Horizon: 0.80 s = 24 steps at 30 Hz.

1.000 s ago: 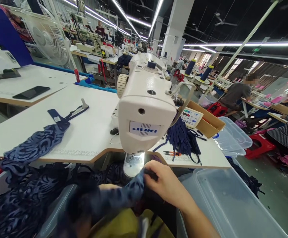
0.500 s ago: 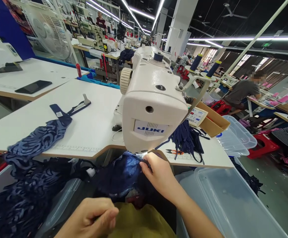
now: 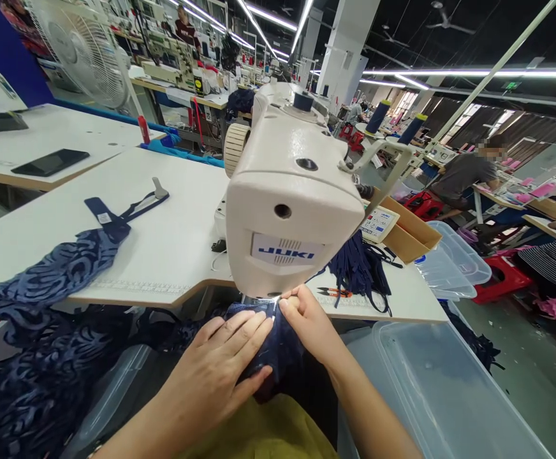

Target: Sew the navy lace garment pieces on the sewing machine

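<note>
A navy garment [image 3: 285, 347] with a pale blue stitched edge lies under the head of a white JUKI sewing machine [image 3: 294, 191]. My left hand [image 3: 227, 357] rests flat on this cloth, its fingers stretched toward the needle area and its thumb apart. Close to the needle, my right hand [image 3: 312, 324] pinches the garment's edge between thumb and fingers. The needle and presser foot are mostly hidden behind the machine head and my fingers. Below my hands, the rest of the cloth hangs over my lap.
On the table's left lie patterned blue garments [image 3: 74, 261], trailing over the edge. Orange-handled thread snips [image 3: 334, 292] and a bundle of navy straps [image 3: 361, 271] sit right of the machine. A clear plastic bin [image 3: 431, 376] stands at front right. Co-workers sit farther right.
My left hand has moved up and forward from a loose curl near my lap and now lies flat on the garment. My right hand stays at the needle. The view has shifted slightly.
</note>
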{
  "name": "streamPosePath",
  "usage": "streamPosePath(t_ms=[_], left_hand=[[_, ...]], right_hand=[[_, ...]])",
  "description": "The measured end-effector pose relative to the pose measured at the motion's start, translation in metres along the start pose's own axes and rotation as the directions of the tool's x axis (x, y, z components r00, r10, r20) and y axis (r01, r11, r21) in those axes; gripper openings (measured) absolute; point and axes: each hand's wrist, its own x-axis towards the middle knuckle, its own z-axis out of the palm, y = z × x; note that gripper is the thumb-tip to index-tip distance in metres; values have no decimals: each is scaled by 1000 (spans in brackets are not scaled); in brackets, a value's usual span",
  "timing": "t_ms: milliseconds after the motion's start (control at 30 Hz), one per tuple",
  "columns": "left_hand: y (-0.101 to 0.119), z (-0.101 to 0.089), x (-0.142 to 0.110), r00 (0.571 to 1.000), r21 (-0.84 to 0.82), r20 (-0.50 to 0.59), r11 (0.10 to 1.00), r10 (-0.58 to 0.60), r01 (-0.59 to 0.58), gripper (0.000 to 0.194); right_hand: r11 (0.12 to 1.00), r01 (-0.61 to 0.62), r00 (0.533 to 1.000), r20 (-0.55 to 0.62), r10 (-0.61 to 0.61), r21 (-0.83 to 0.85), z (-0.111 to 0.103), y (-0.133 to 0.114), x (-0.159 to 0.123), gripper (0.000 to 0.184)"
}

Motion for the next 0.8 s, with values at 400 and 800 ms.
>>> streamPosePath(t_ms=[400,800], left_hand=[[3,3,11,991,157,-81,981,-105,117,37],[15,12,10,975,126,-106,970,-195,207,37]], right_hand=[[866,20,973,-191,-133,-500,8,-7,17,8],[846,27,984,-134,-116,-532,6,-10,18,5]])
